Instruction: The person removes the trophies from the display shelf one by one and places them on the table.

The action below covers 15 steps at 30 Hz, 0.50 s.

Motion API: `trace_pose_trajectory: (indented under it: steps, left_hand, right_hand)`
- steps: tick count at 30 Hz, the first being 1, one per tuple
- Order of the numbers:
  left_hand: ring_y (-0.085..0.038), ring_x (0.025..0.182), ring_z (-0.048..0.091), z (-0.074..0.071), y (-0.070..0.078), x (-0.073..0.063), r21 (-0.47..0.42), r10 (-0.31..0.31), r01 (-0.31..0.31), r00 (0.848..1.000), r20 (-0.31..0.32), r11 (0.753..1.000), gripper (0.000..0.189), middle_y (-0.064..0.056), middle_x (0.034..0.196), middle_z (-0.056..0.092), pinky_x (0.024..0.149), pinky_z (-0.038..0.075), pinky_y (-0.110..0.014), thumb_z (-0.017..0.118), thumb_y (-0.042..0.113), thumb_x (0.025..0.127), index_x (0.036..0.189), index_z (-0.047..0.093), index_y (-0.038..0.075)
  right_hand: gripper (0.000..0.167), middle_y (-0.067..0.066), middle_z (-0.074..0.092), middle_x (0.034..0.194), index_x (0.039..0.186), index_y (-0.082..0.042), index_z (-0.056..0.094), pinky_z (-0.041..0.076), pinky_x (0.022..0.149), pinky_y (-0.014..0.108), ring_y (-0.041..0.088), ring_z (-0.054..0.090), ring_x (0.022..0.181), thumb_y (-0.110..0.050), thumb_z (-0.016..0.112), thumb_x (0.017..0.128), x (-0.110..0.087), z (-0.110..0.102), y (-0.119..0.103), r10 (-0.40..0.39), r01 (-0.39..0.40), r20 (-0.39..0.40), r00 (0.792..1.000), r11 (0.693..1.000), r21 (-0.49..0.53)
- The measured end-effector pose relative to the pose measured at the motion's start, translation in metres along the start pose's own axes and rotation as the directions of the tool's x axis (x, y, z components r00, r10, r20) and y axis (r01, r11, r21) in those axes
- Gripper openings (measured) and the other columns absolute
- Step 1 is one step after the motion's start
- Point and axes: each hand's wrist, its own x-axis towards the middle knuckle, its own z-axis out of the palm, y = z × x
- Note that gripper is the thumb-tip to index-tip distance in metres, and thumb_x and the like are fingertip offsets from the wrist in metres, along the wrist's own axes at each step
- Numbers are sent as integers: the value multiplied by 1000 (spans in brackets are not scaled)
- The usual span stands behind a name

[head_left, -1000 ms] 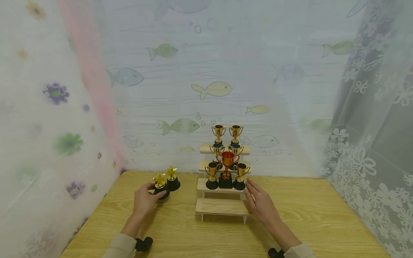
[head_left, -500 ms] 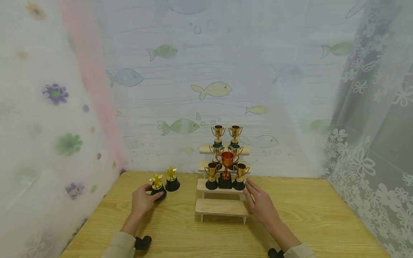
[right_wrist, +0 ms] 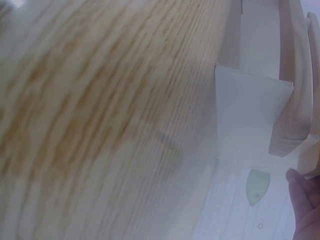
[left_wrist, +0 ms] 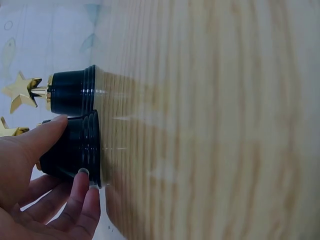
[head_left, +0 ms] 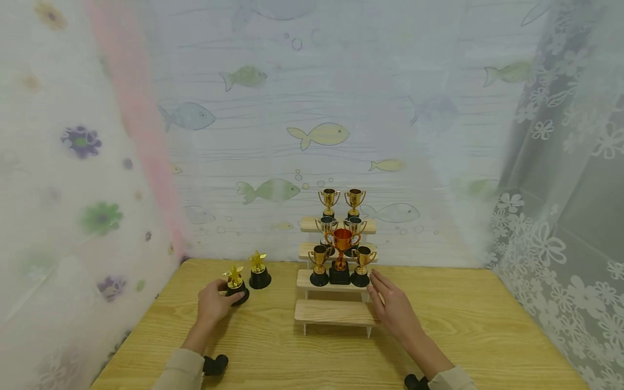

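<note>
My left hand (head_left: pixel 213 300) grips a gold star trophy (head_left: pixel 236 283) by its black base, thumb on one side and fingers on the other. Upright behind it, a little to the right, stands a second star trophy (head_left: pixel 260 277). In the left wrist view the held base (left_wrist: pixel 75 147) is close over the wood surface. My right hand (head_left: pixel 396 307) lies with straight fingers along the right side of a stepped wooden stand (head_left: pixel 336 312). An orange-red cup trophy (head_left: pixel 343 241) stands between two gold cup trophies (head_left: pixel 319 265) on the stand's third tier from the top.
Silver cup trophies (head_left: pixel 325 225) occupy the second tier, and gold cup trophies (head_left: pixel 329 199) the top one. The lowest tier shows bare wood. Behind the wooden table (head_left: pixel 273 357) hangs a curtain (head_left: pixel 273 135) printed with fish.
My left hand has shifted the gripped star trophy slightly left and nearer, widening the gap to the other star trophy. The right hand keeps its place by the stand.
</note>
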Motion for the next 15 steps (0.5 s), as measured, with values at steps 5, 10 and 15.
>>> trace_pose_trajectory:
  steps: [5,10,15]
  left_hand:
    - [-54,120,54,-1,-1,-1,2,-15,15,1000,12,1000,48,-33,120,66,101,43,-63,82,20,87,118,64,-12]
    - [-53,119,55,-1,-1,-1,9,-15,15,1000,14,1000,50,-33,120,65,100,44,-63,82,21,87,119,63,-12]
    - [-52,113,59,-1,-3,-3,26,-23,22,1000,13,999,60,-35,122,63,94,48,-61,82,26,88,126,59,-14]
  right_hand:
    - [38,24,57,143,135,9,61,50,98,55,43,59,126,-12,60,104,0,0,-1,-5,5,-5,1000,1000,0]
    - [39,23,56,145,136,9,60,50,99,54,43,58,127,-13,59,105,0,0,0,-3,3,1,1000,1000,8]
    - [39,22,56,146,137,9,59,50,99,54,43,58,128,-14,58,105,0,0,0,2,-2,7,1000,1000,8]
